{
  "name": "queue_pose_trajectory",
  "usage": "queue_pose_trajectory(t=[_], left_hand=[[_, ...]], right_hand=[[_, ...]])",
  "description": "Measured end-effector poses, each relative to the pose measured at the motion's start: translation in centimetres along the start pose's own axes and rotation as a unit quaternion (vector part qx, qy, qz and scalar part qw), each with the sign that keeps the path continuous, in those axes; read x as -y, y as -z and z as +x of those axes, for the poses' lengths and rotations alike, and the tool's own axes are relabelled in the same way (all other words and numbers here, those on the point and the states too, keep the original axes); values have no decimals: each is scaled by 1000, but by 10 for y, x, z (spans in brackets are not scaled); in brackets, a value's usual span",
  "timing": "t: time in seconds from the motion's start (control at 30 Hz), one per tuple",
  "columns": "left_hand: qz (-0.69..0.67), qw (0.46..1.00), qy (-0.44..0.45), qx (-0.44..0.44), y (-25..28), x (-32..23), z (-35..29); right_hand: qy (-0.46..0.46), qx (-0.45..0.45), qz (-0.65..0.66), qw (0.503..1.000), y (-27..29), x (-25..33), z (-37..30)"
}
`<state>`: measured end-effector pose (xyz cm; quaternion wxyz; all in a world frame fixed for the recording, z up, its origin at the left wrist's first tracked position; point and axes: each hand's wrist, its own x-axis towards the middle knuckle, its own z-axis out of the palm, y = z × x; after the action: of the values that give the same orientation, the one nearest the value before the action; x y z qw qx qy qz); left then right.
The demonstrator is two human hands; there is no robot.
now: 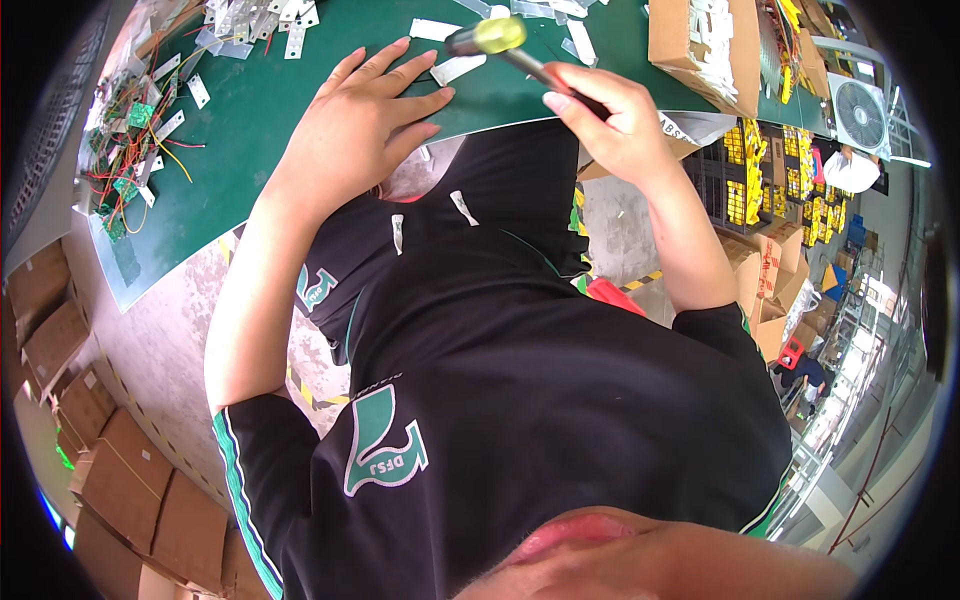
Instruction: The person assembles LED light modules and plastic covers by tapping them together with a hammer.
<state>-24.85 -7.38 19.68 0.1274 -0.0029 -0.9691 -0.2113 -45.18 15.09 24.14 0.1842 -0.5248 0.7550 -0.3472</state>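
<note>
My right hand [615,120] is closed round the dark handle of a small mallet [498,38], raised near the front edge of the green table [270,105]. Its head is yellow at one end and dark at the other, a little blurred. Under and beside the head lie a flat white strip [457,70] and another white strip [436,30]. My left hand [365,115] rests palm down at the table edge, fingers spread, its fingertips close to these strips. Nothing shows in that hand, though its palm is hidden.
Tangled wires with green circuit boards [135,150] lie at the table's left. More white strips [262,22] are heaped at the back. An open cardboard box [705,55] of white parts stands at right, near a fan [860,112]. Stacked cartons [125,480] stand lower left.
</note>
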Motion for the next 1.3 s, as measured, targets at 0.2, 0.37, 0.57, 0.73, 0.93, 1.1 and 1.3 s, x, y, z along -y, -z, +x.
queue_pose_trajectory(t=[0.2,0.37,0.57,0.73,0.93,1.1,1.3], left_hand=[[-4,1000,5,-5,0,1,-1],[-4,1000,13,4,2,0,1],[0,1000,11,9,1,-3,-1],[-10,1000,17,12,-4,-4,-3],[24,1000,11,-6,6,4,3],[32,998,-8,58,13,-11,31],[15,991,30,127,23,-14,13]], right_hand=[[-27,-4,-58,998,-24,-10,-3],[-69,22,-74,995,-21,4,1],[-19,13,-116,993,-14,-1,-1],[-6,-43,-120,992,-10,-10,-11],[-50,9,-140,989,-13,-5,1],[-80,-91,-13,993,-19,-23,-10],[-55,-73,-52,994,-48,-8,-12]])
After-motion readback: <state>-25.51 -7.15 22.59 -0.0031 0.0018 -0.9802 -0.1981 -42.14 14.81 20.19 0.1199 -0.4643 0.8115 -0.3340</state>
